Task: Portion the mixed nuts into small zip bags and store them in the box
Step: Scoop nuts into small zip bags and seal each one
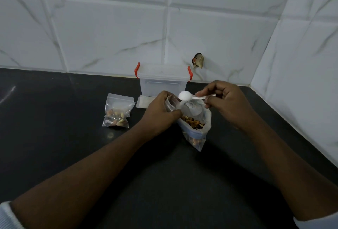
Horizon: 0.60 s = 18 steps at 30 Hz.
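Head view: only this one.
Left hand: your left hand (161, 111) has its fingers (175, 113) curled round the mouth of a small zip bag (171, 102). I think this keeps it open for nuts.
Right hand: your right hand (225, 104) pinches the handle of a white spoon (185, 95). Its bowl is just above your left fingers. I cannot tell if it holds nuts.
Mixed nuts: the big bag (196, 125) lies open just under both hands, easy to scoop from.
Filled bag: one small filled bag (117, 114) sits on the surface (64, 137), well left of your fingers, out of the way.
Box: the box (162, 82) waits just behind your fingers, lid on.
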### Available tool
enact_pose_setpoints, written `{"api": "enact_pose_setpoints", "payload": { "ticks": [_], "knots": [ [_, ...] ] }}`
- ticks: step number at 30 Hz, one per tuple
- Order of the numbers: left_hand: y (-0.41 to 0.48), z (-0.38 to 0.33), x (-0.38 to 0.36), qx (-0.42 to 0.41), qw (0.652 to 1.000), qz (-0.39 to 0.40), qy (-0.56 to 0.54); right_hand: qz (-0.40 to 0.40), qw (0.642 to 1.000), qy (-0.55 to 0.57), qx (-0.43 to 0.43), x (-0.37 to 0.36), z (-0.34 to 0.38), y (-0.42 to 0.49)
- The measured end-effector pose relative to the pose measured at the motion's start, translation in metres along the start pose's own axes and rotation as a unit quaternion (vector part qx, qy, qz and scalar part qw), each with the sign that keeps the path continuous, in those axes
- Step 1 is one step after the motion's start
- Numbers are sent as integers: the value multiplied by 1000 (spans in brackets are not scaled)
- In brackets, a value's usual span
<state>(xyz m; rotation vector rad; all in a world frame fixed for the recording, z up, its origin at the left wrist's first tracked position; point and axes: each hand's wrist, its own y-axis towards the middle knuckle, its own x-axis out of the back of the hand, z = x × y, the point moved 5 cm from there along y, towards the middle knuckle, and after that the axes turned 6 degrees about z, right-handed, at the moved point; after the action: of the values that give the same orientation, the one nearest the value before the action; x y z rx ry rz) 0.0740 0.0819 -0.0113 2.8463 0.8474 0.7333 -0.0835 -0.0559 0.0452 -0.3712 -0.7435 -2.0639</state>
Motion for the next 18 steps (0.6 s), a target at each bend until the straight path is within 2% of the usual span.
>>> {"api": "enact_pose_setpoints", "payload": {
  "ticks": [1, 3, 6, 8, 10, 12, 14, 16, 18],
  "knots": [
    [0, -1, 0, 2, 1000, -4, -2, -4, 997, -77, 3, 5, -2, 0],
    [0, -2, 1, 8, 1000, -7, -13, 35, 977, -209, -3, 6, -8, 1],
    [-1, -3, 1, 14, 1000, -11, -25, 123, 942, -307, -49, -5, -20, 0],
    [-3, -5, 0, 9, 999, -11, -32, 116, 922, -367, -46, -8, -21, 2],
    [-4, -8, -1, -1, 999, -7, -52, 79, 928, -363, 4, -11, -7, 0],
    [-8, -13, -5, -4, 994, 24, -103, 80, 962, -256, 53, -25, 13, -5],
    [-9, -12, -8, 26, 981, 63, -179, 104, 980, -163, 54, -44, 25, -7],
    [-9, -9, -9, 51, 970, 73, -228, 108, 973, -190, 72, -61, 26, -6],
    [-8, -9, -5, 48, 968, 33, -243, 74, 961, -243, 114, -67, 27, -6]
  ]
}}
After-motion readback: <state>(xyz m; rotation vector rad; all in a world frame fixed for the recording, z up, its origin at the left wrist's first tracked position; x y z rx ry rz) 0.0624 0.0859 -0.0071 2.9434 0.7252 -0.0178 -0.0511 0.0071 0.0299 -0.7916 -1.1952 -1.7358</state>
